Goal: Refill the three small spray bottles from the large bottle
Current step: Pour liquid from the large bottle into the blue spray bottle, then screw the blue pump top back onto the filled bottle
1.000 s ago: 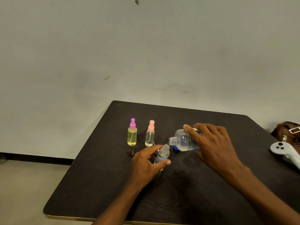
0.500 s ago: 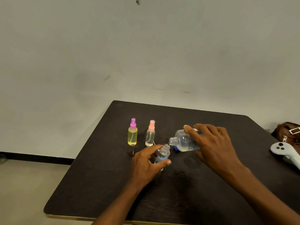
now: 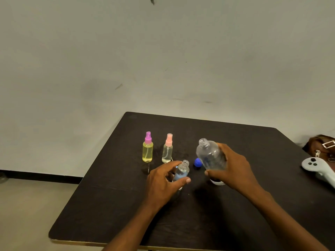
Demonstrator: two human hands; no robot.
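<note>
Large bottle (image 3: 211, 156) righted, dark table (image 3: 126, 205), grey wall (image 3: 163, 60)

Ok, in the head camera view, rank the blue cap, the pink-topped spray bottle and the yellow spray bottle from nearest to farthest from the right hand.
1. The blue cap, just left of the right hand, beside the large bottle it holds.
2. The pink-topped spray bottle, farther left, standing upright.
3. The yellow spray bottle, leftmost of the three.
</note>
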